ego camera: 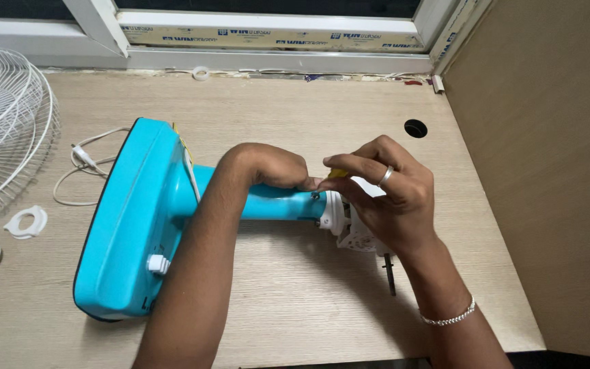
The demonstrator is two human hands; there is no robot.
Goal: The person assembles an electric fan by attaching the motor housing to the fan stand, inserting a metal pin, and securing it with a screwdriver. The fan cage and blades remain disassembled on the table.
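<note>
Laid on its side on a wooden desk (295,301), a blue fan stand (172,205) is steadied by the left hand (271,167), clenched on its neck, while at three o'clock the right hand (384,195) pinches a yellow tool (338,174), so a screw is judged mid-turn, calling for steady twisting.

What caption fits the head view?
Both hands work at the neck of a blue fan stand lying on a desk.

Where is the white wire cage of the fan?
In the head view, the white wire fan cage lies at the table's far left edge, left of the blue fan base, above two white plastic rings.
</note>
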